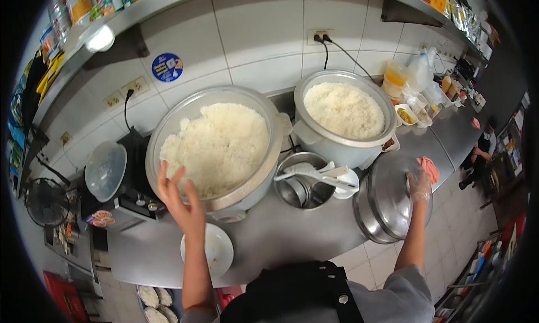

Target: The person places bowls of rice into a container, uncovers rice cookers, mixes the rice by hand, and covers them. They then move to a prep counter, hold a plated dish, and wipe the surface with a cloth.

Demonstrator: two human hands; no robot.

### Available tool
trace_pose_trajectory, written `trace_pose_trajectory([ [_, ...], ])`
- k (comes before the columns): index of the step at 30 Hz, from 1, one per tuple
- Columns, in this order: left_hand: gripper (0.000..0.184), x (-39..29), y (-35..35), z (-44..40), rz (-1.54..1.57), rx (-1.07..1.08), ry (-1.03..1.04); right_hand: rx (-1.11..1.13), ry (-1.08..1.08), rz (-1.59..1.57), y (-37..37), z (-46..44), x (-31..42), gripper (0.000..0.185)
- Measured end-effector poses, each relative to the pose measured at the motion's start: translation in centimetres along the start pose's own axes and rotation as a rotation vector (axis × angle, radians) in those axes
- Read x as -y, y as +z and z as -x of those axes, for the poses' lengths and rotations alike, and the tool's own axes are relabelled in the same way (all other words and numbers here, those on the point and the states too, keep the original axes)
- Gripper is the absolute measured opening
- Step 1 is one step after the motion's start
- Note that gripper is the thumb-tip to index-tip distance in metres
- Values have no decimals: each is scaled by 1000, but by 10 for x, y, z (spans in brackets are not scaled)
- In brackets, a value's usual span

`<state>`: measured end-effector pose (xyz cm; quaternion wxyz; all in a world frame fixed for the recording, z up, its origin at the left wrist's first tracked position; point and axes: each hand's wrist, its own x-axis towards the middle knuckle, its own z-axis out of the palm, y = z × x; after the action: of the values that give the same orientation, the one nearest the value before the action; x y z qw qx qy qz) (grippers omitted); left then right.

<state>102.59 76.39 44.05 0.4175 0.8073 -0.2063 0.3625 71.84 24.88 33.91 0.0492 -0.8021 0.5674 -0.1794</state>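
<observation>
My left hand (pixel 182 202) is raised with its fingers spread, holding nothing, at the near rim of a large rice cooker (pixel 154 154) full of white cooked rice (pixel 224 146). A white plate (pixel 216 250) lies on the counter beneath my left forearm. In a clear plastic glove, my right hand (pixel 420 188) grips the handle of a round metal lid (pixel 391 202). A pink cloth (pixel 429 169) shows just beyond those fingers. The lid rests at the counter's right, overlapping another round metal piece (pixel 365 216).
A second rice cooker (pixel 331 146) with rice (pixel 343 109) stands behind a metal pot (pixel 306 202) holding white utensils (pixel 323 174). Food containers (pixel 405 115) line the back right. A shelf (pixel 185 0) overhangs the counter (pixel 281 233). Another person (pixel 483 154) is at far right.
</observation>
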Motion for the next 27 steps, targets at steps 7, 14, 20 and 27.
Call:
trace_pose_trajectory([
  [7,17,-94,64,-2,99,187,253,-53,-425,-561,-52,-129,151,21],
  [14,24,-137,113,43,146,322,299,366,-671,-573,117,-314,278,15],
  [20,26,-125,95,85,17,361,14,407,-1079,453,79,-294,333,12],
  [27,21,-113,74,111,22,215,-249,543,-876,-16,123,-324,315,15],
])
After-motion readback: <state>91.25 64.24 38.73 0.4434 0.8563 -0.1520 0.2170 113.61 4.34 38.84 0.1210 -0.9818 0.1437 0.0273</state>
